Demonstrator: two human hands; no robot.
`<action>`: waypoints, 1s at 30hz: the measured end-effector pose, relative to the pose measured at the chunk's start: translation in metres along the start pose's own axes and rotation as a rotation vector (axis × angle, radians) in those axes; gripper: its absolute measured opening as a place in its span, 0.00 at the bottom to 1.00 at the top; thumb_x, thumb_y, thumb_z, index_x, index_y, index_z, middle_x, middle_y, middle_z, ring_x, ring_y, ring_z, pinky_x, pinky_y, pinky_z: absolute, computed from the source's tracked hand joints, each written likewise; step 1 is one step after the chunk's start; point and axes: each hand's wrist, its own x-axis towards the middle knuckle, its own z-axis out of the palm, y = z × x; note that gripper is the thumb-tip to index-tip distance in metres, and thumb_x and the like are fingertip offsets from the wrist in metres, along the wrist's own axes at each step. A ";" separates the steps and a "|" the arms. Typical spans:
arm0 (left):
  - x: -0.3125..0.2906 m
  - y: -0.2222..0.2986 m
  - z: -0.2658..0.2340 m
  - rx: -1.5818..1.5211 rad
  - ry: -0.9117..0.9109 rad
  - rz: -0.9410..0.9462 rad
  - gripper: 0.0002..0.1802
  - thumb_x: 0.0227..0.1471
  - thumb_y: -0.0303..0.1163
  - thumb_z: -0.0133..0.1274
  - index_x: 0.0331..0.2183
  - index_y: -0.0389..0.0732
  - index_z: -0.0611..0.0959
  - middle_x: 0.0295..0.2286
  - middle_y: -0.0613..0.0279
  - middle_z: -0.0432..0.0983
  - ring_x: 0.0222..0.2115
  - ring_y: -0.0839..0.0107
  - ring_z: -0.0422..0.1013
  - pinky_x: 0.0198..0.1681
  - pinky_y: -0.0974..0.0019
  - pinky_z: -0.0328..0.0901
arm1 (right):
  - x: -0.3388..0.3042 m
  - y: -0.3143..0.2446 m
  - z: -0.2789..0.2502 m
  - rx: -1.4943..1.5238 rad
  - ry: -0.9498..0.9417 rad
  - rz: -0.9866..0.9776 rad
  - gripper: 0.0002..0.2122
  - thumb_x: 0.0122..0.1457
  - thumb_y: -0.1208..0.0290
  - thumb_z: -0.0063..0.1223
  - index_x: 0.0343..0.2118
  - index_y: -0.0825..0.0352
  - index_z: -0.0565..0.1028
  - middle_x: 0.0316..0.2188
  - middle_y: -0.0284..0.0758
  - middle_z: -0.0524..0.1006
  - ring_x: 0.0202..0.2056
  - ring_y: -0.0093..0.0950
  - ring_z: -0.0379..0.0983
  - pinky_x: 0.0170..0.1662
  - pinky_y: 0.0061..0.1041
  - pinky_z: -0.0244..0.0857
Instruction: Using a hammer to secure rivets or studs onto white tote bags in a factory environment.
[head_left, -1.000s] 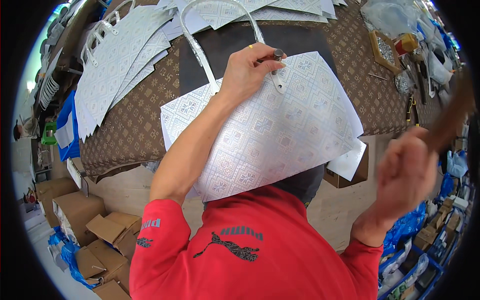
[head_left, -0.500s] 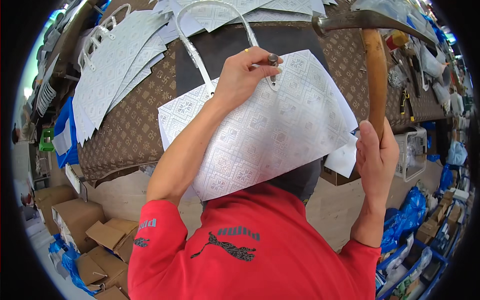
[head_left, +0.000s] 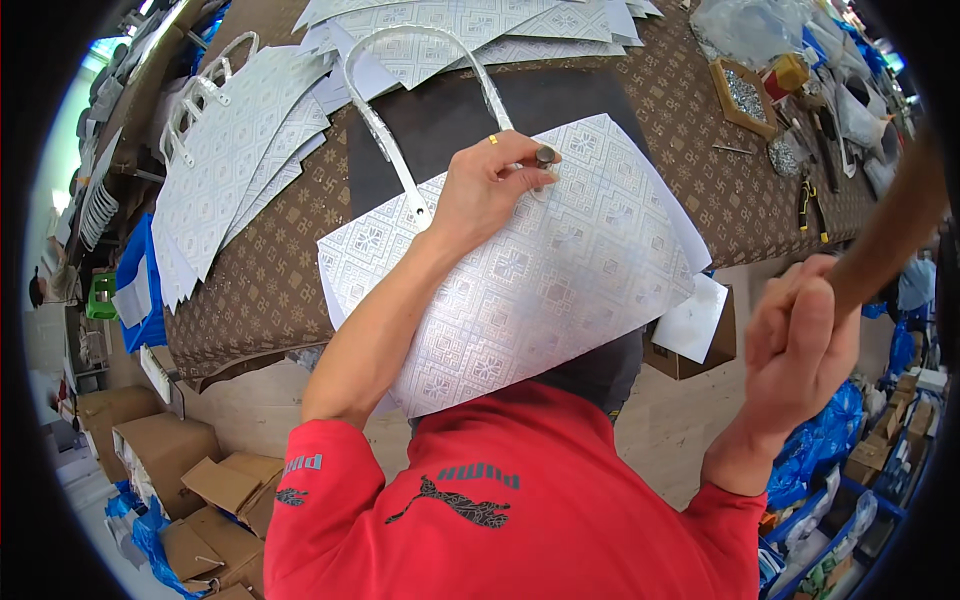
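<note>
The left hand [head_left: 488,188] is hovering low over a silvery patterned sheet [head_left: 555,280], its fingers nearly closed — thumb and index are pinching a short metal rod [head_left: 546,156], whose round top is poking up just above the fingertips, while its foot is hiding behind the thumb. The sheet is lying directly beneath these fingers, spreading across the tabletop's [head_left: 690,215] near edge: its upper part is resting over a dark mat [head_left: 450,112], and its lower part is reaching past the edge toward the person's red top [head_left: 550,480]. A white strap [head_left: 376,127] is arching away from the sheet toward the tabletop's far edge; one of its ends is lying under the rod and fingers, and the other, with a small dark hole, is lying just beside the left wrist. The right hand [head_left: 800,345] is being held off the tabletop's near right corner, fingers curling tightly round a blurred wooden handle [head_left: 885,235] that is running out toward the rim of the view. More patterned sheets [head_left: 240,150] are lying along the tabletop's left edge, and yellow-and-black pliers [head_left: 813,212] are lying near its right edge — close by a wooden box [head_left: 756,127] that is holding small metal pieces.
</note>
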 end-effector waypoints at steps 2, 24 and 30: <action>0.001 -0.006 0.003 -0.043 0.038 0.068 0.08 0.52 0.22 0.62 0.37 0.33 0.84 0.31 0.61 0.80 0.30 0.74 0.76 0.33 0.69 0.71 | -0.012 0.031 0.015 0.302 0.017 0.278 0.10 0.68 0.67 0.51 0.31 0.66 0.70 0.16 0.23 0.65 0.17 0.12 0.58 0.20 0.17 0.50; -0.028 0.034 -0.058 1.001 -0.074 -0.362 0.27 0.49 0.40 0.65 0.47 0.36 0.77 0.42 0.48 0.72 0.41 0.46 0.75 0.42 0.52 0.71 | 0.073 0.174 -0.015 -0.003 0.061 0.417 0.15 0.68 0.58 0.51 0.26 0.60 0.67 0.15 0.22 0.62 0.12 0.13 0.55 0.12 0.18 0.46; 0.036 0.147 -0.115 1.299 0.135 -0.127 0.09 0.51 0.31 0.56 0.37 0.41 0.81 0.40 0.51 0.74 0.39 0.48 0.76 0.39 0.48 0.72 | 0.073 0.212 -0.021 -0.156 0.163 0.342 0.17 0.68 0.59 0.52 0.26 0.66 0.70 0.16 0.27 0.66 0.16 0.17 0.59 0.20 0.24 0.53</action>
